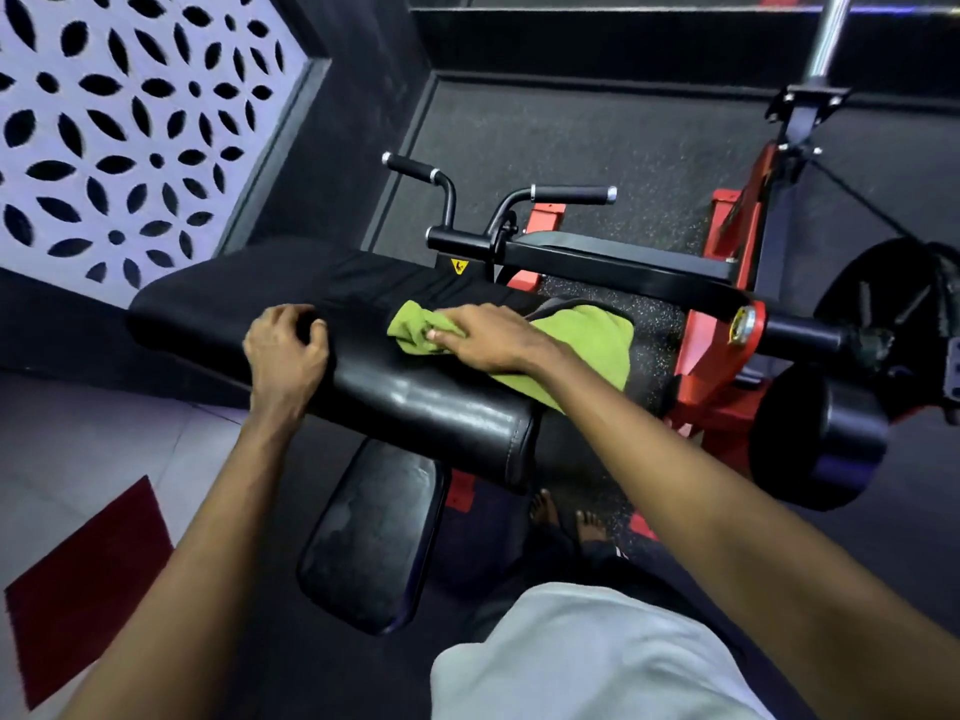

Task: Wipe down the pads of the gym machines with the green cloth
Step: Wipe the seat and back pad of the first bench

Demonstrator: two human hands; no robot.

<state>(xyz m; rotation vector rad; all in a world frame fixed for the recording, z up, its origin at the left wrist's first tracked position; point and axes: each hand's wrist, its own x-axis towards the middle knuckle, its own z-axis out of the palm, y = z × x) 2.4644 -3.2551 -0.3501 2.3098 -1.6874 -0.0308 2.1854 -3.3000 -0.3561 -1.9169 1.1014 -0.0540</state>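
A pale wall panel cut with leaf-shaped holes (130,127) fills the upper left of the frame, and a dark red floor mat (88,579) lies at lower left. The left grip (285,350) rests on the left part of a long black padded vinyl bench pad (415,402), fingers bent inward and closed around nothing visible.

Right of it, at the centre of the frame, the yellow-green towelling cloth (587,345) lies on that pad. Its left end is bunched into folds, and the rest spreads wider and droops over the pad's far right edge, beneath the forearm. The right grip (478,340) lies on top of the bunched end, with thumb and fingers pinching the folds against the glossy vinyl.

Below the pad sits a smaller, dull black seat pad (374,532). Above centre, two black foam-covered handles (571,194) stick up. Further right are the red steel frame (701,366) and a black cylindrical roller pad (821,439).
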